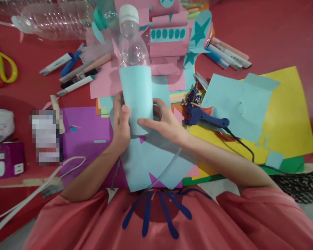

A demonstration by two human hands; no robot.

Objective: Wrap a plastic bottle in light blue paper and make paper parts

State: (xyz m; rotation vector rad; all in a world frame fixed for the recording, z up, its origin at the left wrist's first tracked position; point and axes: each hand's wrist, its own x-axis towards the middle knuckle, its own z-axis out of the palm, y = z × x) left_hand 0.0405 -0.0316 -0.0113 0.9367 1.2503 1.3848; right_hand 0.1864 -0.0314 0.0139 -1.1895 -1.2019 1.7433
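A clear plastic bottle (133, 48) with a white cap stands in front of me, its lower half wrapped in light blue paper (137, 93). My left hand (121, 125) grips the wrapped part from the left, thumb along its side. From the right, my right hand (168, 119) holds the same part, with the thumb across the front near the base and the other fingers partly hidden behind it. Beneath the bottle lie light blue sheets (156, 163) with small purple scraps on them.
Right of my hands rests a blue glue gun (206, 118) with a black cord, beside yellow card (289, 114). Markers (80, 76), a phone (45, 137) and yellow-handled scissors (7, 67) lie left. Behind stand a pink paper-covered craft (168, 47) and clear bottles (57, 19).
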